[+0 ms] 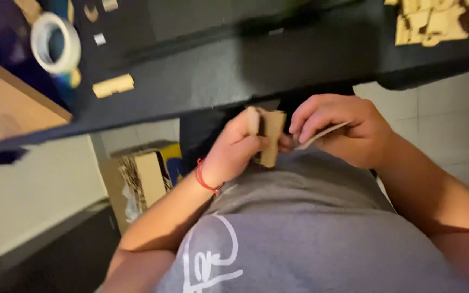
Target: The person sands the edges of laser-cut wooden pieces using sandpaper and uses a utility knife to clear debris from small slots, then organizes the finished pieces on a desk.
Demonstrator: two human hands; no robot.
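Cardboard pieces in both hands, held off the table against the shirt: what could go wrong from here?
The left hand pinches a folded cardboard piece and the right hand a thin strip, with no table beneath; either might drop to the floor. The dim, blurred view could also make alignment harder.

**One head camera, looking steeply down the wearer's front**

The single view sits on the person's head and faces almost straight down along the grey shirt (pixel 299 239), close to the body. The dark counter (pixel 234 70) crosses the top of the frame, tilted, with floor showing beneath it at both sides.
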